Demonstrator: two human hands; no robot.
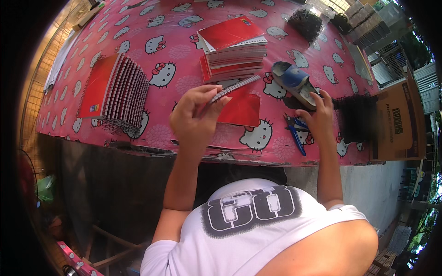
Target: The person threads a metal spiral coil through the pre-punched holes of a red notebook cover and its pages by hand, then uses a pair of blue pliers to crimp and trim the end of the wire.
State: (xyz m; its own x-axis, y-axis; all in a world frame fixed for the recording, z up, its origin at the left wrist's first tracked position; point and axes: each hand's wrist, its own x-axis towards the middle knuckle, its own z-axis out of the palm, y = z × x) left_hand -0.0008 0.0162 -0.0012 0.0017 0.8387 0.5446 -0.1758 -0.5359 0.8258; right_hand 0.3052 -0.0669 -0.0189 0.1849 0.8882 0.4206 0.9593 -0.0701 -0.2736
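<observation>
My left hand [195,108] grips a spiral notebook [237,87], its wire-bound edge turned up and slanting toward the right. Beneath that edge lies a red cover [241,110]; whether it belongs to the same notebook I cannot tell. Toward the right, my right hand [320,115] has its fingers apart and curved, holding nothing visible. Its fingertips are by the heel of a blue and grey slipper [292,78], and contact is unclear. Just left of this hand lie blue-handled cutting pliers [294,135]. A stack of red notebooks [237,53] stands beyond my left hand.
Another stack of red spiral notebooks [122,87] sits at the left. Black binding coils [357,117] are heaped beside a cardboard box [398,124] at the right, and a second black coil heap [306,25] lies farther back. A pink patterned cloth [179,50] covers the table.
</observation>
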